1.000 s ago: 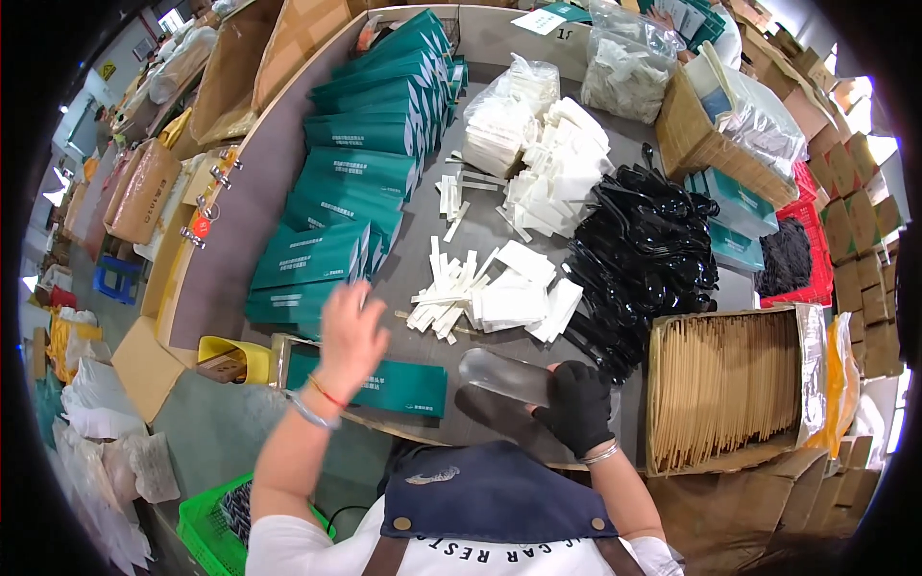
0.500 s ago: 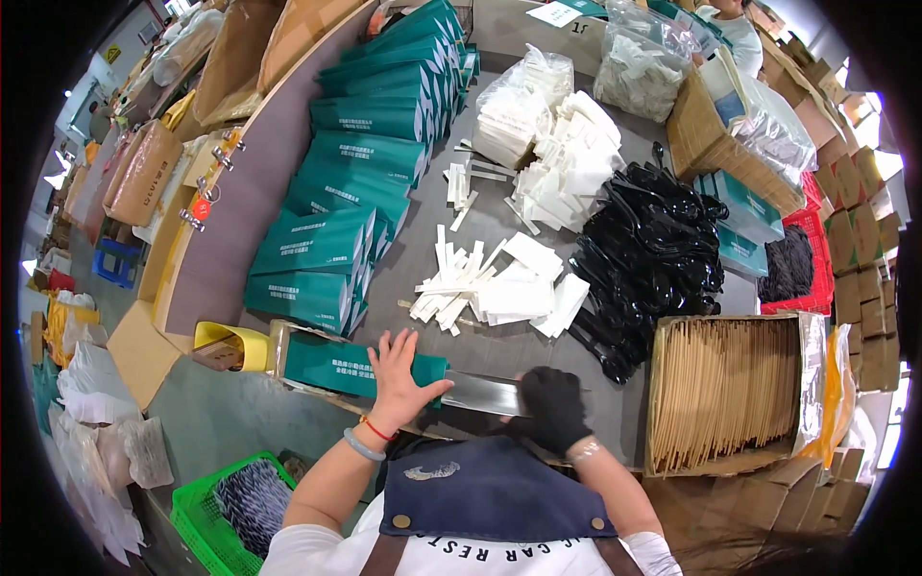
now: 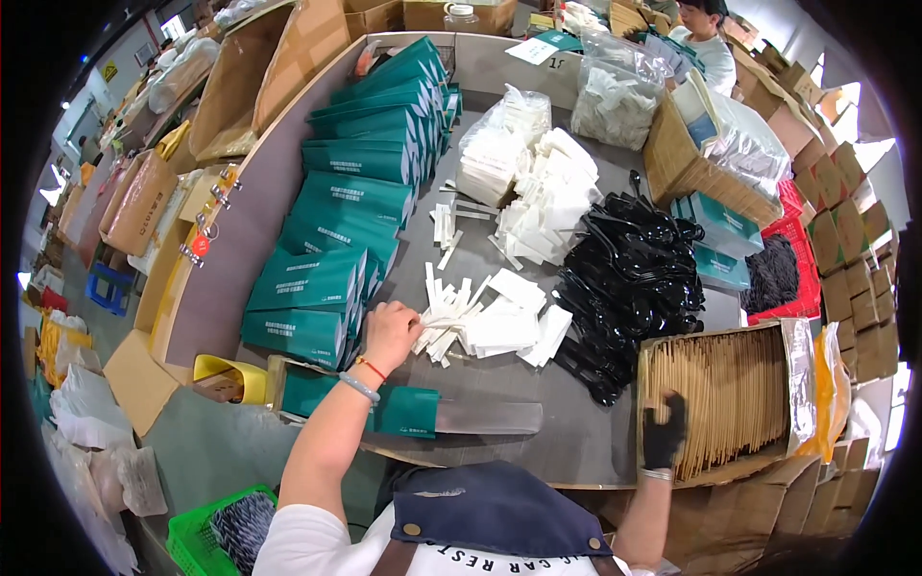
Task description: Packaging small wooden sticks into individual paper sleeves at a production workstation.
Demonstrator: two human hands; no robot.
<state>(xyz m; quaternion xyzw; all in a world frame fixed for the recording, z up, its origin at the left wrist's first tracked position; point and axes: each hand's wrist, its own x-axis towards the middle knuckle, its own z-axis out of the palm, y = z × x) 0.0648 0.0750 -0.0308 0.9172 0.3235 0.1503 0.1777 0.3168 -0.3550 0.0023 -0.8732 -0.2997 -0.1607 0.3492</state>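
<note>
My bare left hand [image 3: 389, 333] reaches over the grey table [image 3: 538, 437] to a loose pile of thin white paper-wrapped sticks [image 3: 451, 312], fingers touching its near-left end. A long teal box [image 3: 360, 403] lies flat near the table's front edge, just under my left forearm. My right hand [image 3: 665, 432], in a black glove, rests on the upright stack of brown paper sleeves in a cardboard box [image 3: 730, 398] at the right. Its fingers curl at the sleeves' edges; whether it grips one is unclear.
Rows of teal boxes [image 3: 355, 211] line the left of the table. White packets [image 3: 538, 197] and a heap of black plastic cutlery [image 3: 629, 278] fill the middle. Cardboard boxes [image 3: 691, 163] stand behind, red crates [image 3: 792, 240] at right, a green basket [image 3: 216, 533] below left. Another person [image 3: 706, 38] works far back.
My left hand has left the teal box by the front edge and moved up to the white sticks. My gloved right hand moved right from the table front to the box of brown sleeves.
</note>
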